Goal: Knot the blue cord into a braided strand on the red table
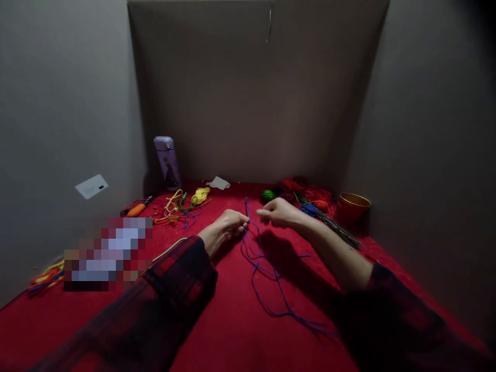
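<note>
My left hand point(229, 226) pinches a blue cord point(257, 266) between thumb and fingertips, over the middle of the red cloth. A short stretch of the cord stands out beyond my fingers, away from me. Its long strands loop loosely toward me and to the right, ending in several loose tails. Just right of my left fingertips, my right hand point(282, 213) is raised above the cloth with its fingers curled and pressed together. Whether a strand lies in that pinch is too small to tell.
Red cloth point(225, 336) covers the table between grey walls. On the left are a purple bottle point(168, 165), yellow yarn point(200, 195), an orange-handled tool point(137, 208) and a blurred-out flat object point(112, 253). At right are a green ball point(267, 196), red yarn point(320, 195) and a gold-rimmed cup point(352, 209).
</note>
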Motion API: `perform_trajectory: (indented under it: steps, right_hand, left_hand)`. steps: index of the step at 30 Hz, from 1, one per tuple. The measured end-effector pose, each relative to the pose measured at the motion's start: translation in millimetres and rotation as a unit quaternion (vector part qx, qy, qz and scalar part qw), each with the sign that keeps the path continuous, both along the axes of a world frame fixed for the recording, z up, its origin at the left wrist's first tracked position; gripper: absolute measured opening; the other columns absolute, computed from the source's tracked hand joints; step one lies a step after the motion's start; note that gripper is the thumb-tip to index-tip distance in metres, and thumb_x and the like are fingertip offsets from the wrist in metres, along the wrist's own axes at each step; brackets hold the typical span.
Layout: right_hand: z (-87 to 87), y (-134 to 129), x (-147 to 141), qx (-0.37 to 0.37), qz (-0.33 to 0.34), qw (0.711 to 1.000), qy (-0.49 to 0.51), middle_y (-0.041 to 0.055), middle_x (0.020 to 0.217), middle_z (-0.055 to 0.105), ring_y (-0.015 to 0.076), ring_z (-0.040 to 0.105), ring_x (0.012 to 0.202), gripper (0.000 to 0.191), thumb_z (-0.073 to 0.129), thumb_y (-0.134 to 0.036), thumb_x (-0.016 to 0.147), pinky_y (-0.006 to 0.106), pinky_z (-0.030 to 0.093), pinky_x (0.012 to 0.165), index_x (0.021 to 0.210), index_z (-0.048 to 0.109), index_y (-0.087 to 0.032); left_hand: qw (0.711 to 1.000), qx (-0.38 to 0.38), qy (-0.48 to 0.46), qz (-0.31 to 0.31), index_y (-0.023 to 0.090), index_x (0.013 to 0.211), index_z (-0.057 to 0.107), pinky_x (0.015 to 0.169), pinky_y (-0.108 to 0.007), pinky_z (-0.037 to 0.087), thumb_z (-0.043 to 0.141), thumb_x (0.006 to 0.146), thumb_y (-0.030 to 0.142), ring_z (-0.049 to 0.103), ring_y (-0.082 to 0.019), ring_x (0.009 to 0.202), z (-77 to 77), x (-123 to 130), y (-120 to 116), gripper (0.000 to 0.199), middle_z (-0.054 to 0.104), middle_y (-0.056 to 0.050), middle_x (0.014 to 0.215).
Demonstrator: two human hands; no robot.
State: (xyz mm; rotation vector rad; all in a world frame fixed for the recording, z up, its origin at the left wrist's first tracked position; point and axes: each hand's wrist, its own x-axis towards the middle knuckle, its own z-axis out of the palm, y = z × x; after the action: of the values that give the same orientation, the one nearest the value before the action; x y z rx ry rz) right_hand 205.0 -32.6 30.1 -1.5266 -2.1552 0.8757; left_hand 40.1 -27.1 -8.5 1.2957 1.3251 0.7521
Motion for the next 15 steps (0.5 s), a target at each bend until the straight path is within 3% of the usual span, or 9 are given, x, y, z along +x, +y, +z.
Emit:
perform_trajectory:
  steps: [1,3,7,11,15]
  right_hand:
    - [-4.7,4,-1,0.005,-0.058,0.998,0.031,0.0029,0.049,0.055,0.0061,0.037,0.035,0.035,0.046,-0.037,0.084,0.021,0.027,0.037,0.066,0.061,-0.011]
    - [-15.1,9,-7,-0.053,-0.09,0.99,0.1,0.0023,0.049,0.054,0.0055,0.035,0.033,0.032,0.042,-0.031,0.087,0.02,0.024,0.035,0.068,0.058,-0.011]
    - [-30.5,6,-21,-0.163,-0.012,0.964,0.212,0.0025,0.053,0.057,0.0045,0.033,0.032,0.032,0.036,-0.029,0.09,0.019,0.019,0.033,0.07,0.055,-0.012]
    - [-35.8,3,-24,-0.176,-0.01,0.959,0.224,-0.0026,0.047,0.049,0.0034,0.029,0.031,0.024,0.045,-0.024,0.084,0.018,0.017,0.032,0.064,0.053,-0.013]
    - [-39.7,6,-19,-0.116,-0.009,0.981,0.158,-0.005,0.039,0.039,0.0042,0.027,0.031,0.025,0.049,-0.023,0.079,0.019,0.019,0.034,0.056,0.05,-0.014]
  left_hand:
    - [1.0,0.0,-0.01,-0.004,0.014,0.049,0.044,0.04,-0.019,0.019,0.046,0.068,0.009,0.027,-0.003,0.037,0.1,0,0,0.019,0.037,0.004,0.042]
    - [0.999,0.003,-0.029,-0.013,0.013,0.051,0.045,0.04,-0.018,0.019,0.045,0.067,0.008,0.028,-0.003,0.037,-0.2,1,1,0.018,0.038,0.004,0.043]
    - [0.999,0.01,-0.043,-0.026,0.013,0.052,0.048,0.04,-0.019,0.018,0.046,0.067,0.009,0.029,-0.003,0.036,-2.4,2,1,0.016,0.042,0.002,0.044]
    - [0.999,0.026,-0.037,-0.029,0.013,0.052,0.049,0.039,-0.02,0.015,0.051,0.066,0.015,0.025,-0.003,0.036,-5.8,1,0,0.014,0.04,0.003,0.043]
    - [0.998,0.039,-0.031,-0.041,0.014,0.053,0.049,0.04,-0.02,0.016,0.052,0.063,0.015,0.024,-0.003,0.036,-8.3,-4,0,0.011,0.036,0.005,0.042]
